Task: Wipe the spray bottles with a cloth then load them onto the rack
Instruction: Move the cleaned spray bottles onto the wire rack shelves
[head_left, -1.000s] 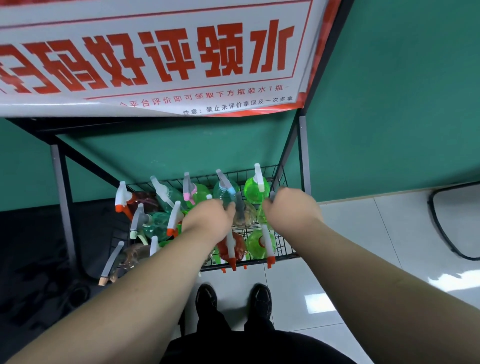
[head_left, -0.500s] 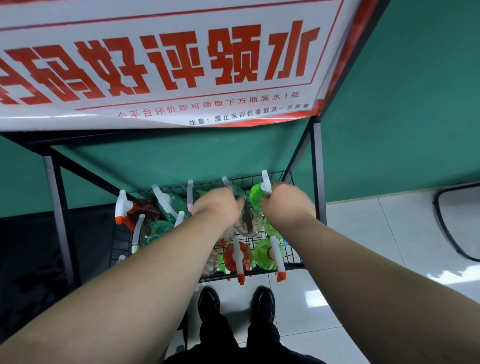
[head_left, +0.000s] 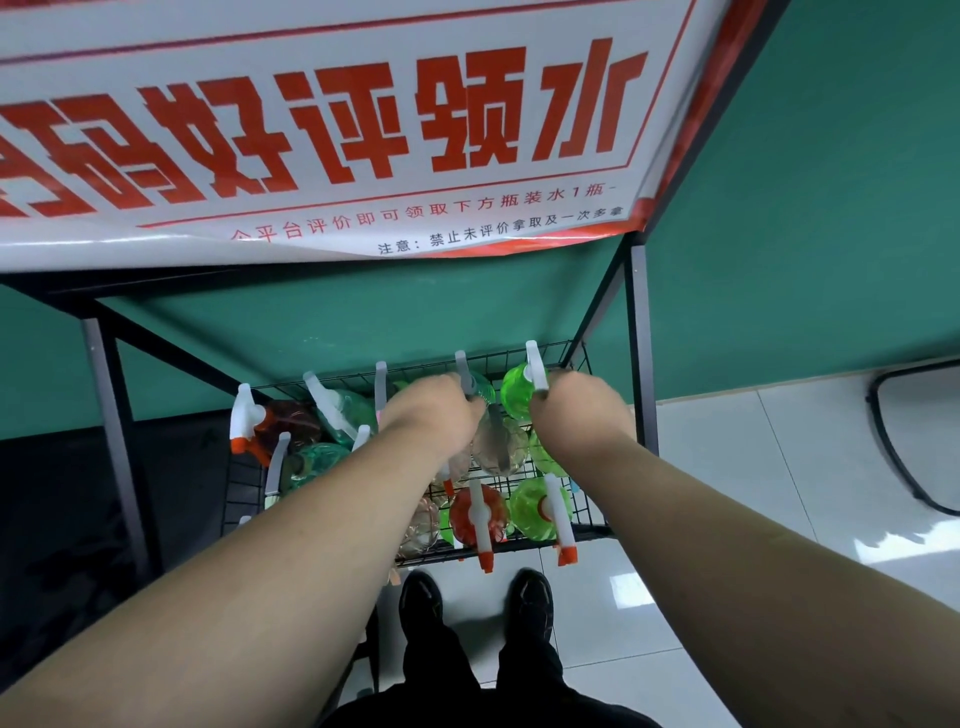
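1. We look down on a black wire basket (head_left: 586, 358) low in the rack (head_left: 642, 332). It is crowded with spray bottles, upright and leaning.
2. A bright green bottle (head_left: 517, 387) sits at the back right. At the front, a red bottle (head_left: 467, 512) and a second green bottle (head_left: 530, 512) poke their white sprayers past the edge.
3. A teal bottle (head_left: 311, 462) and a brown bottle (head_left: 293, 421) fill the left side.
4. A clear bottle (head_left: 501, 444) stands mid-basket between our hands.
5. Our left hand (head_left: 434, 410) meets its grey sprayer, and our right hand (head_left: 582, 410) is just beside it. Both sets of fingers curl down out of sight, so we cannot tell whether either hand grips anything.
6. A white banner (head_left: 311, 130) hangs above.
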